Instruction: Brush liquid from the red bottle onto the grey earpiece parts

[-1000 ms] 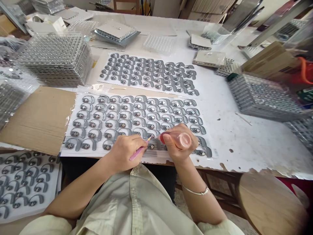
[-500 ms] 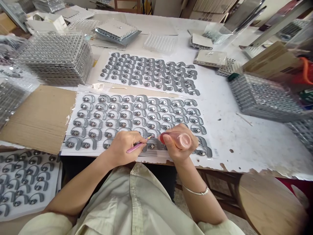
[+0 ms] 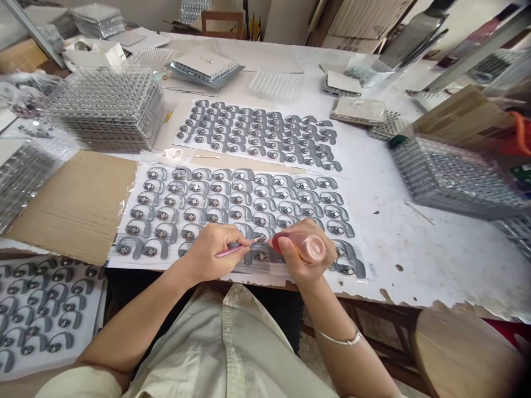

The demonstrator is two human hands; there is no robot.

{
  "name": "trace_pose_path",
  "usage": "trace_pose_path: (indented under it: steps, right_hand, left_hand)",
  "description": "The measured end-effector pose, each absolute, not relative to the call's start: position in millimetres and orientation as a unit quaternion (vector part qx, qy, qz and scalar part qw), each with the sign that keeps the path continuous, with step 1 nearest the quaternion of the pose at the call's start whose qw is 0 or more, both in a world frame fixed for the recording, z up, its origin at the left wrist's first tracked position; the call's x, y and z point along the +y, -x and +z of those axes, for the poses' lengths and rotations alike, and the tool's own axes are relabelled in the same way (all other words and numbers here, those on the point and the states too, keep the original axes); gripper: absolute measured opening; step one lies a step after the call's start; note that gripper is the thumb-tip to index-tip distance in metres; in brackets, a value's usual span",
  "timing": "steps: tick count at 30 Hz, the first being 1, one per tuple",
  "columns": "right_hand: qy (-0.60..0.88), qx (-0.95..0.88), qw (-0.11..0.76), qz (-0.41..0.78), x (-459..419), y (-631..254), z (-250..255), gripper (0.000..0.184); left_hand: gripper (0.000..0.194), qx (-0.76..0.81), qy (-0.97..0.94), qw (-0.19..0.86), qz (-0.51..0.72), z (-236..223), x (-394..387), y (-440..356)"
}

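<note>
My left hand (image 3: 213, 251) is shut on a slim pink-handled brush (image 3: 236, 250), with the fine tip resting among the grey parts. My right hand (image 3: 301, 257) grips a translucent pink bottle (image 3: 312, 247) on its side. Its red nozzle (image 3: 277, 242) sits a short way from the brush tip, right above a grey hook-shaped part with a round silver centre (image 3: 260, 255). Rows of these parts lie on a white sheet (image 3: 352, 232), and my hands hide several of them.
A second sheet of parts (image 3: 257, 132) lies beyond, and a third (image 3: 45, 315) at lower left. Stacked clear trays (image 3: 110, 108) stand at back left, more stacked trays (image 3: 452, 177) at right. Cardboard (image 3: 74, 207) lies beside the sheet. A round wooden stool (image 3: 464, 354) stands at lower right.
The whole scene sits slightly lower in view because my head moved. The brush now lies flatter than a second ago. The bottle stays in my right hand, near the brush tip.
</note>
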State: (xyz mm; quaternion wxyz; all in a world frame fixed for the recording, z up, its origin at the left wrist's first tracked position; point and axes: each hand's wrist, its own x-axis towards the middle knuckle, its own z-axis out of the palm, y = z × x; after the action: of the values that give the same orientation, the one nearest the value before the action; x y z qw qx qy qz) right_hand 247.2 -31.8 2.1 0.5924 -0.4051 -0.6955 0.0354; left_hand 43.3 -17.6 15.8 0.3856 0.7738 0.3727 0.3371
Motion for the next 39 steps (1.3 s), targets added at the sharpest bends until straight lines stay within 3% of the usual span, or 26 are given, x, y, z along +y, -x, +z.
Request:
trace_pose_path:
  steps: [19,39]
  right_hand:
    - [0.396,-0.664,0.634,0.044,-31.3,-249.7,-1.1,0.011]
    - [0.412,-0.684,0.6,0.05,-31.0,-245.8,-1.3,0.008]
  left_hand:
    - [0.01,0.411,-0.728,0.461,0.297,19.2,-12.6,-44.0]
    - [0.011,0.42,-0.711,0.481,0.296,16.9,-9.1,-43.5]
